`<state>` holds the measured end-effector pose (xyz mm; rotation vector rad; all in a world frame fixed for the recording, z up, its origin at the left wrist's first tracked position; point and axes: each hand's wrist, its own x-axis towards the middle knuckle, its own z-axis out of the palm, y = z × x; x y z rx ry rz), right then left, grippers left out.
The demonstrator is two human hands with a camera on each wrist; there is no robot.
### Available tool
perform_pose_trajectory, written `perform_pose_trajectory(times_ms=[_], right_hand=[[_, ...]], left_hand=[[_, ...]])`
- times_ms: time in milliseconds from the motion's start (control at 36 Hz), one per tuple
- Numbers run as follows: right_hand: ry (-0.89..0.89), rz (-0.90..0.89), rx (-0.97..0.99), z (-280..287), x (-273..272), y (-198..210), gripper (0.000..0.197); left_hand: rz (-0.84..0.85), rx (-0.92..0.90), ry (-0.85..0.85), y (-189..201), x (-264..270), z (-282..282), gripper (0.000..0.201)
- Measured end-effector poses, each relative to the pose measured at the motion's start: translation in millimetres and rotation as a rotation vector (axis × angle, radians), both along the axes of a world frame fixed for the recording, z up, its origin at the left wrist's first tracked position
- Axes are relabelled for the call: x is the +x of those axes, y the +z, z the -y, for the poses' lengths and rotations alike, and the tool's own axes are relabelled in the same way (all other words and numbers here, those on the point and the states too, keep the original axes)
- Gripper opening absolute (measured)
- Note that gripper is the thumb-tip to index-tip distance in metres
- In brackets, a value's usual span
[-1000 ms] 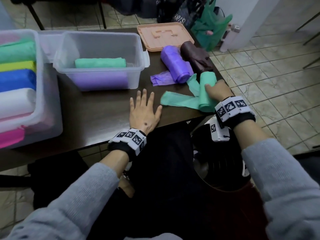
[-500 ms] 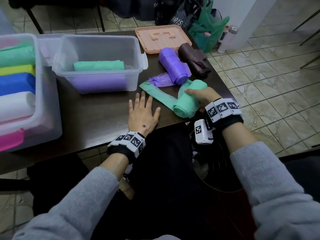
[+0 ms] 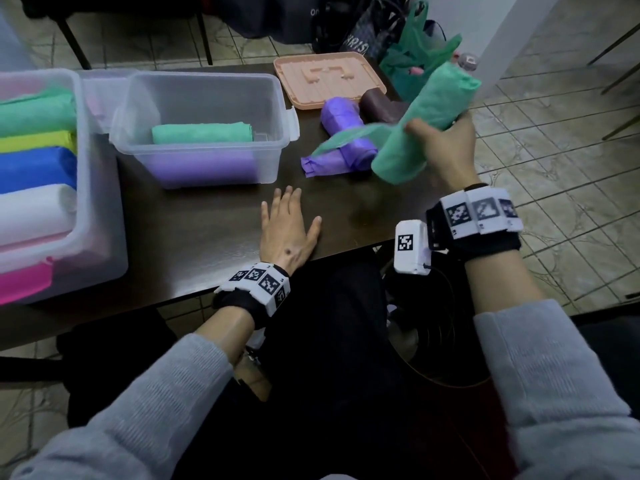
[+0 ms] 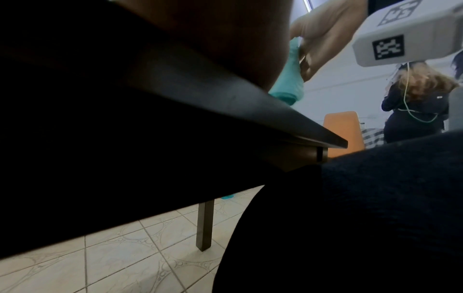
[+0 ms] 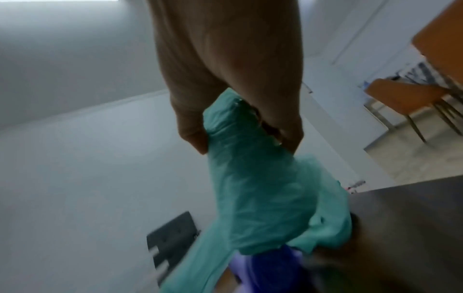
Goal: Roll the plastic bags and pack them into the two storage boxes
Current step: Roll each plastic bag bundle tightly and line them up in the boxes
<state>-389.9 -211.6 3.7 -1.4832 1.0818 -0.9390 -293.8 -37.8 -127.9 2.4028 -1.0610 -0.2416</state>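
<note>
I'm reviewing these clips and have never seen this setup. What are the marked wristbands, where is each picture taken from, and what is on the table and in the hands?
No machine here: a person wears cameras on the head and both wrists, with marker bands. The head view looks down at a dark table. The left hand lies flat on it, holding nothing. The right hand grips a green bag roll, lifted off the table, its loose end trailing. A small clear box holds a green and a purple roll; a bigger box holds several. A purple roll, a brown roll and a peach lid lie on the table.

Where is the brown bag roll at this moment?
In the head view the brown bag roll lies on the table's far right, between the purple roll and the peach lid, partly behind the held green roll.
</note>
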Motion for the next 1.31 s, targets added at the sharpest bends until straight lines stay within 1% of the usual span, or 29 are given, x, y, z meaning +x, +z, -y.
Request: perform_pose_trajectory(times_ms=[83,139,167,194,222,278,306,333,361,389,472,500,528,583,611,639,667,694,722,778,806,833,917,1028,1083,1167,1222,1278,1305], right_hand=[[0.053,0.344,0.226,-1,1,10,0.051],[0.12,0.483,0.368,-2,0,13,0.051],[0.165,0.517,0.428,-4,-1,13,0.05],[0.209,0.536,0.481,-7,-1,12,0.048],[0.263,0.551,0.523,-9,-2,10,0.041],[0.359,0.585,0.577,-15,-3,4,0.023],[0.392,0.6,0.607,-19,-4,0,0.022],[0.424,0.606,0.626,-22,-5,-5,0.025],[0.434,0.591,0.634,-25,-7,-9,0.028],[0.436,0.555,0.634,-27,-8,-14,0.034],[0.432,0.384,0.625,-27,-11,-21,0.041],[0.372,0.338,0.6,-25,-11,-25,0.045],[0.28,0.282,0.533,-21,-12,-31,0.056],[0.081,0.039,0.264,-17,-14,-41,0.085],[-0.009,-0.118,0.043,-15,-16,-45,0.087],[-0.028,-0.223,-0.194,-14,-19,-51,0.079],[0.019,-0.277,-0.39,-15,-21,-54,0.066],[0.134,-0.311,-0.52,-20,-22,-56,0.053],[0.298,-0.371,-0.584,-23,-21,-57,0.044],[0.612,-0.583,-0.627,-29,-19,-63,0.04],[0.701,-0.679,-0.629,-30,-18,-66,0.04],[0.733,-0.736,-0.608,-31,-17,-68,0.04],[0.697,-0.867,-0.626,-36,-15,-68,0.036],[0.74,-1.057,-0.755,-43,-12,-62,0.05],[0.773,-1.137,-0.795,-45,-11,-61,0.058],[0.794,-1.168,-0.802,-45,-11,-59,0.058],[0.825,-1.158,-0.755,-47,-11,-60,0.056],[0.853,-1.163,-0.707,-48,-11,-61,0.056],[0.866,-1.18,-0.697,-49,-10,-62,0.057]], left_hand=[[-0.095,-0.185,0.046,10,2,3,0.051],[-0.201,-0.333,0.083,25,2,7,0.042],[-0.297,-0.37,0.103,35,1,10,0.039],[-0.435,-0.397,0.124,44,0,15,0.039],[-0.642,-0.436,0.15,54,0,21,0.042],[-1.184,-0.497,0.194,70,-1,34,0.061],[-1.423,-0.517,0.191,76,-1,39,0.071],[-1.592,-0.541,0.171,78,0,43,0.075],[-1.685,-0.58,0.148,80,0,47,0.073],[-1.704,-0.617,0.136,81,1,50,0.065],[-1.573,-0.661,0.217,78,3,54,0.033],[-1.522,-0.675,0.232,77,4,55,0.027],[-1.47,-0.681,0.235,75,6,54,0.024],[-1.374,-0.676,0.223,72,9,53,0.018],[-1.309,-0.662,0.219,68,13,52,0.019],[-1.227,-0.643,0.221,64,16,52,0.026],[-1.14,-0.622,0.227,61,18,51,0.041],[-1.078,-0.596,0.229,58,18,51,0.052],[-1.049,-0.572,0.223,53,19,50,0.056],[-1.042,-0.527,0.203,48,18,48,0.048],[-1.048,-0.507,0.199,48,18,46,0.043],[-1.06,-0.485,0.193,48,18,45,0.041],[-1.122,-0.395,0.216,49,23,44,0.039],[-1.146,-0.378,0.242,52,28,49,0.044],[-1.093,-0.408,0.22,54,29,54,0.036],[-1.042,-0.46,0.212,67,30,61,0.022],[-0.996,-0.494,0.227,75,32,66,0.034],[-0.938,-0.514,0.216,84,32,70,0.062],[-0.916,-0.537,0.198,88,32,72,0.067]])
